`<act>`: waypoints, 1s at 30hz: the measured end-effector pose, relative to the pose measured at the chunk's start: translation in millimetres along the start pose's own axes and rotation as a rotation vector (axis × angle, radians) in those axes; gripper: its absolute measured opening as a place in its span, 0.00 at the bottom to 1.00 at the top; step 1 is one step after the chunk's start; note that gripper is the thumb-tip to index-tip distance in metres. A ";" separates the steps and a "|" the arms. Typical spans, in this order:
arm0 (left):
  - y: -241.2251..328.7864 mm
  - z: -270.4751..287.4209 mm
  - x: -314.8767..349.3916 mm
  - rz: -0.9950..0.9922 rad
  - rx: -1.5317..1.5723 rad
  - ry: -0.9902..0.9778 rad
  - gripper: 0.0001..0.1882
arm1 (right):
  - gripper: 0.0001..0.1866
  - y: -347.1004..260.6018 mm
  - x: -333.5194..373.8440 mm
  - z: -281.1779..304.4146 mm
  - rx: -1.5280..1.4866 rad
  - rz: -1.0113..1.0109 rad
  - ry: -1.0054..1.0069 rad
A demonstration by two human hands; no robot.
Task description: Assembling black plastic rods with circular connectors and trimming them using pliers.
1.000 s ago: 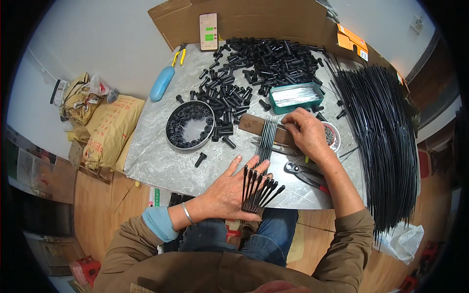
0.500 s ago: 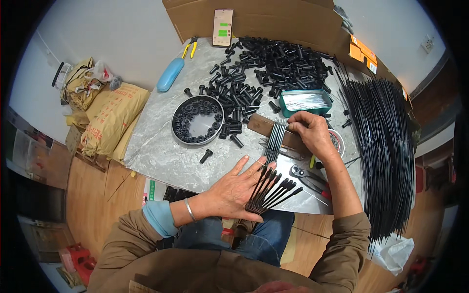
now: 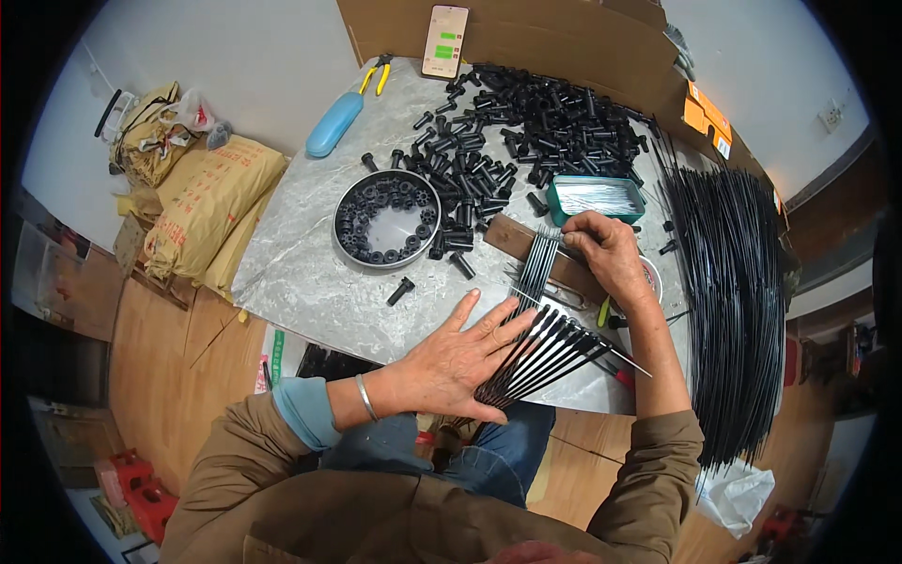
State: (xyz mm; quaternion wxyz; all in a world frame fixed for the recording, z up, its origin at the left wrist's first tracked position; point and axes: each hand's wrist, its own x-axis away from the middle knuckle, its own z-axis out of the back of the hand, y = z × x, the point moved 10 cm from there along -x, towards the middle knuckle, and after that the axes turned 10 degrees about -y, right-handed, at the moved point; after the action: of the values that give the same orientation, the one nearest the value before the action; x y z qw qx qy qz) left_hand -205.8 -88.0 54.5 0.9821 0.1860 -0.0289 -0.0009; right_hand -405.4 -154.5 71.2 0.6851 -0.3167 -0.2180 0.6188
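Observation:
My left hand (image 3: 458,362) lies with fingers spread over a fan of thin black rods (image 3: 562,355) at the table's front edge. From there, a row of slim metallic rods (image 3: 537,268) runs up across a brown wooden bar (image 3: 508,239). At the far ends of that row my right hand (image 3: 611,258) is closed in a pinch; what its fingertips grip is too small to make out. A teal tin (image 3: 552,205) of fine silvery needles or wires stands just beyond the right hand. Pliers lie mostly hidden under the fan, one red handle (image 3: 624,378) showing.
A round bowl (image 3: 340,246) holds small black rings. Black bolt-like pieces (image 3: 578,132) are heaped behind it. Long black rods (image 3: 738,310) lie along the right side. A phone (image 3: 445,42) leans on cardboard (image 3: 554,42); a blue case (image 3: 335,125) is at the far left.
The black rods' fan has spread further right and now covers most of the pliers. My left fingers have slid slightly right over them. The right hand keeps its pinch; the whole view has shifted slightly.

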 end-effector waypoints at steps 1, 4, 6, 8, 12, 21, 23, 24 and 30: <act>-0.6 1.3 0.7 0.005 -0.002 0.019 0.50 | 0.05 -2.4 -0.6 -2.0 0.003 0.001 -0.006; 0.1 3.6 1.5 -0.001 -0.011 0.040 0.50 | 0.05 -8.1 0.8 -4.7 0.007 0.009 -0.005; 0.5 2.9 2.1 -0.007 -0.018 0.041 0.50 | 0.06 -4.3 1.8 -3.7 0.014 0.025 0.044; -0.9 1.7 3.1 -0.007 0.003 0.052 0.49 | 0.06 -16.6 5.6 2.1 0.150 0.086 0.108; -2.9 3.6 4.5 0.001 0.037 0.078 0.49 | 0.08 -19.0 17.3 15.4 0.260 -0.046 0.101; -2.4 3.0 3.8 0.003 0.034 0.061 0.50 | 0.05 -22.6 9.3 10.6 0.306 0.084 -0.016; -3.0 4.4 4.7 0.006 0.047 0.075 0.50 | 0.05 -24.8 6.9 10.0 0.291 0.097 -0.018; -3.5 4.3 5.2 0.008 0.048 0.077 0.50 | 0.05 -26.7 5.7 8.4 0.287 0.082 -0.033; -4.5 2.3 5.6 0.004 0.049 0.079 0.50 | 0.06 -11.0 5.1 2.4 0.163 -0.013 -0.071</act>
State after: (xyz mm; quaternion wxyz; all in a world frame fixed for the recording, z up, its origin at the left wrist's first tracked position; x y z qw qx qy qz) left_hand -200.3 -93.1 55.3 0.9776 0.2099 0.0094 0.0092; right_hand -398.6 -149.4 80.2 0.7044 -0.2364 -0.1932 0.6408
